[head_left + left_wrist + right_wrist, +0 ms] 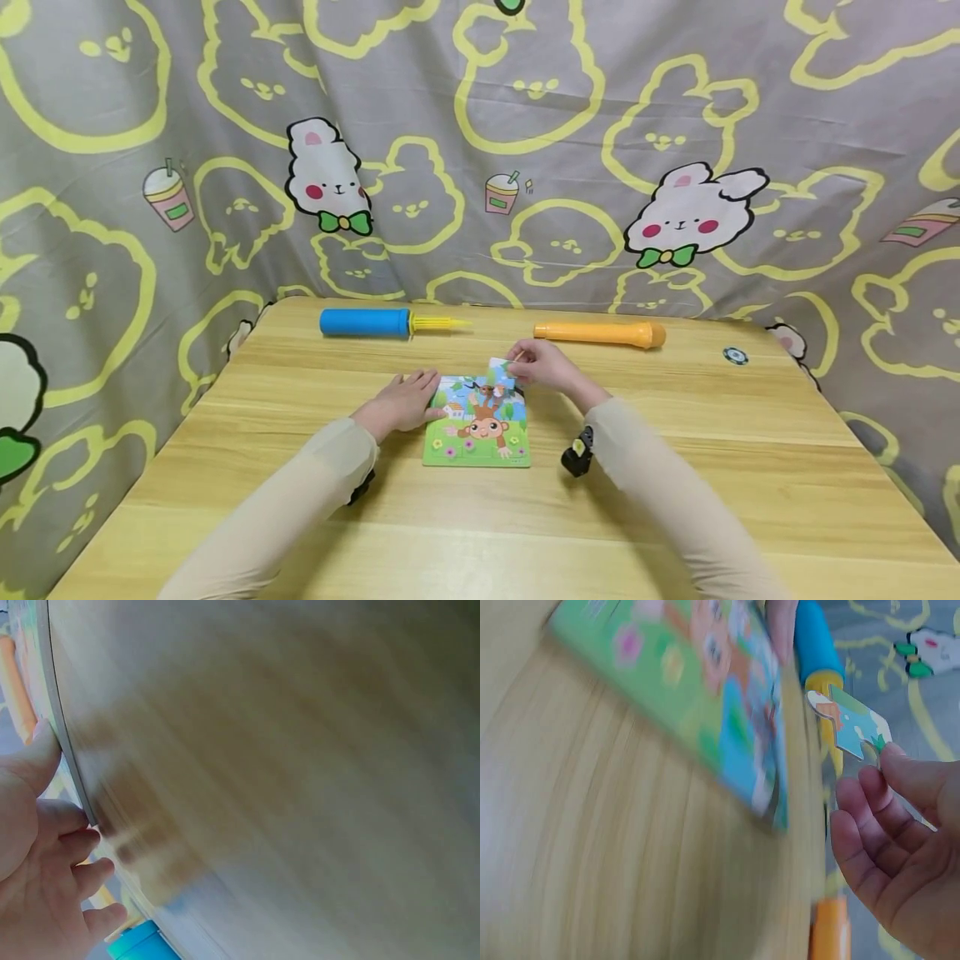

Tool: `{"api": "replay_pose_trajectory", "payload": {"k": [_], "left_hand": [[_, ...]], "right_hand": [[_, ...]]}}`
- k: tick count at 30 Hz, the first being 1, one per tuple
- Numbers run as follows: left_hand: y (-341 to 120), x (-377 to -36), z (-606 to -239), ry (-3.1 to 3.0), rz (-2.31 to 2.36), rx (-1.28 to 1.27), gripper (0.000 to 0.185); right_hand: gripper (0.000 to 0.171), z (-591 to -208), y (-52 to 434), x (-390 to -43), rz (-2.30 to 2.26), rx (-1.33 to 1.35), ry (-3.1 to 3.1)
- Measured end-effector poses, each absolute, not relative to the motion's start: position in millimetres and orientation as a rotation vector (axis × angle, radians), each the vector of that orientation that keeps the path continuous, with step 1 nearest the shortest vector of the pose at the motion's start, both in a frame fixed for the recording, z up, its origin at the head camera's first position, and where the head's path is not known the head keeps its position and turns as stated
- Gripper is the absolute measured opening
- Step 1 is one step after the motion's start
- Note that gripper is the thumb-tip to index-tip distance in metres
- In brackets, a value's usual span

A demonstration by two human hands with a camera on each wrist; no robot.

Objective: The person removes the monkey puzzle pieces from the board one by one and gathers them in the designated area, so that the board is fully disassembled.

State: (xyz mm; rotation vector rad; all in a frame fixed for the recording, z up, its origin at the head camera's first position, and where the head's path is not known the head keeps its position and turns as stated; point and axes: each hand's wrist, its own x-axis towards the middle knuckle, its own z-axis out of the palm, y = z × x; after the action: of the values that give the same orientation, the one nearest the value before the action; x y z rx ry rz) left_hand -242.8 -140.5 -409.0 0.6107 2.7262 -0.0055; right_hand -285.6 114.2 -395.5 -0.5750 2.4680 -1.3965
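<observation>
Puzzle piece held in right hand at far edge of puzzle

The puzzle [480, 442] lies flat on the surface [675, 467], picture side up, showing a monkey. Left hand [403, 402]: fingers extended, resting against the puzzle's left edge towards its far corner, thumb touching it. Right hand [543, 364]: thumb and finger pinch a piece [499, 367], raised off the puzzle near its far right corner. Beyond, on the far side, a blue pump [365, 322] lies to the left and an orange stick [592, 334] to the right. A chip [736, 357] lies farther right. A patterned curtain [420, 100] hangs behind.
</observation>
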Motion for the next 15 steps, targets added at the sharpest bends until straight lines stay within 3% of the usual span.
{"api": "replay_pose_trajectory", "payload": {"k": [15], "left_hand": [[-140.1, -242.0, -409.1, 2.739, -0.009, 0.632, 0.072]], "right_hand": [[0.01, -422.0, 189.8, -293.1, -1.303, -0.386, 2.546]]}}
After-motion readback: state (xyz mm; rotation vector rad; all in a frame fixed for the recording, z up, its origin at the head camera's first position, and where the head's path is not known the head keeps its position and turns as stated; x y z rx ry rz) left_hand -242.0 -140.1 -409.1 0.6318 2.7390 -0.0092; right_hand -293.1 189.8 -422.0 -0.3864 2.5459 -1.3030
